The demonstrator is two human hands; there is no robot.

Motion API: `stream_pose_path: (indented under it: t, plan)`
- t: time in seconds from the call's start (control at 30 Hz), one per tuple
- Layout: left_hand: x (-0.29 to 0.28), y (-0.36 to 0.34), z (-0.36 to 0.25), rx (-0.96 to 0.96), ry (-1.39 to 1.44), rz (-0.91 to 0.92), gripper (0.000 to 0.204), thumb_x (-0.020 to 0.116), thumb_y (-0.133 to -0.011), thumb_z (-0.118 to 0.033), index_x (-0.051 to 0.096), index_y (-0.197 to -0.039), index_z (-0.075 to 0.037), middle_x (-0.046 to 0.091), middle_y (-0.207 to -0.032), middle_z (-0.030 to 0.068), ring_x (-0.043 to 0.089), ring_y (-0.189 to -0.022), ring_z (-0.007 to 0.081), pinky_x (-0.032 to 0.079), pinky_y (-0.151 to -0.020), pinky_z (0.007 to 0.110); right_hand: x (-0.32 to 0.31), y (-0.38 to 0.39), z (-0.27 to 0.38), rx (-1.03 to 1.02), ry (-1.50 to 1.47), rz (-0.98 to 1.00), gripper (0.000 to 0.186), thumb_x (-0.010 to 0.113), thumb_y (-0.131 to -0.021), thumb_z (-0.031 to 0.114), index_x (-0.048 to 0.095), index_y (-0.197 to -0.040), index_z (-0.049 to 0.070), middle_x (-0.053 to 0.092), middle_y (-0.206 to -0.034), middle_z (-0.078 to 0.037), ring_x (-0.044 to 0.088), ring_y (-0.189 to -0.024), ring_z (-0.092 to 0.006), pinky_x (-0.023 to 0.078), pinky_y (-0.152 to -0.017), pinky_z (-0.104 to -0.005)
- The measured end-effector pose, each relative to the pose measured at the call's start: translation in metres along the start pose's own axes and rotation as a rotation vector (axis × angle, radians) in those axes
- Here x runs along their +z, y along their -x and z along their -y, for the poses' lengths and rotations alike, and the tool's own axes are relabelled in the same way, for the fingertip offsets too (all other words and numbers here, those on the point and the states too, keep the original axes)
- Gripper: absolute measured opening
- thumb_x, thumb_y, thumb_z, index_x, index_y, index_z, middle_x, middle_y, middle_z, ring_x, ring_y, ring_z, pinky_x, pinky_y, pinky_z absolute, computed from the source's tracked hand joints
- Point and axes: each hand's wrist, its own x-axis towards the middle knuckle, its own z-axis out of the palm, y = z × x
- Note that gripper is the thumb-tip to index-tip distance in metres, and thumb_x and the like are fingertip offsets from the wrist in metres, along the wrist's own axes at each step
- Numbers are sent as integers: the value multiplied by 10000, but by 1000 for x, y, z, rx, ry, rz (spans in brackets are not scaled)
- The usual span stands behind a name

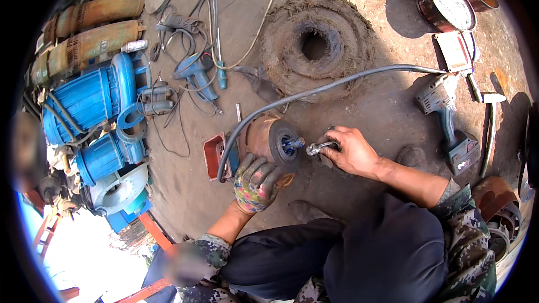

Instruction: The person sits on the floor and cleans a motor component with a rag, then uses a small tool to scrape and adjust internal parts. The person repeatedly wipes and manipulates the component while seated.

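Note:
My left hand [256,185], in a grimy flowered glove, grips the lower side of a rusty, copper-brown motor [259,133] with its fingers curled. The motor lies on its side, a red open box [214,154] at its left and a blue-smeared shaft [293,145] pointing right from its dark end face. A thick grey cable [336,86] runs over it. My bare right hand [349,154] has its fingers closed on a small shiny metal tool [318,148], held just right of the shaft end; its exact shape is partly hidden.
Blue pumps [78,101] and rusty cylinders [92,11] line the left. A blue power tool [192,78] lies among wires. A muddy metal ring [292,25] sits behind the motor. A grey cordless tool [446,115], hammer [489,123] and paint bucket [446,5] are at the right.

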Motion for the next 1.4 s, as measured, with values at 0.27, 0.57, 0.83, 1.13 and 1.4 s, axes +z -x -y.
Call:
stream_pose_path:
  t: [0.27,0.57,0.83,1.13,1.4]
  plan:
    - [4,3,-1,5,53,1,335,772,-728,-88,710,-1056,-118,638,-1080,86,656,-1084,334,541,-984,576,16,-78,50,-42,-276,-22,185,762,-982,115,754,-1117,-10,753,-999,-146,718,-897,-241,571,-815,-399]
    - [-14,-22,13,-30,106,13,322,787,-750,-105,755,-1070,-108,654,-1047,78,678,-1083,320,551,-1026,546,-20,-27,24,396,-1234,220,225,707,-972,32,662,-1189,69,722,-1078,-47,712,-942,-139,624,-767,-344]
    - [-20,-36,22,-88,113,4,503,898,-767,-234,745,-1218,-70,686,-1163,96,649,-1168,326,516,-1088,553,-12,-21,7,256,-1064,243,124,715,-1027,45,651,-1131,66,717,-1131,-60,686,-1051,-140,618,-849,-337]
    - [-16,-51,4,-64,324,-64,577,960,-690,-196,677,-1186,-111,702,-1124,74,692,-1145,318,487,-1114,564,8,-12,41,-468,-477,100,181,854,-839,-44,713,-905,49,695,-1155,-84,666,-1105,-228,556,-967,-383]
    - [-1,-41,9,-258,509,-294,422,929,-718,-59,602,-979,-116,714,-979,87,717,-984,327,560,-936,461,-11,14,41,-618,-181,151,260,930,-803,87,773,-1011,80,683,-1211,-95,680,-1163,-315,573,-972,-427]
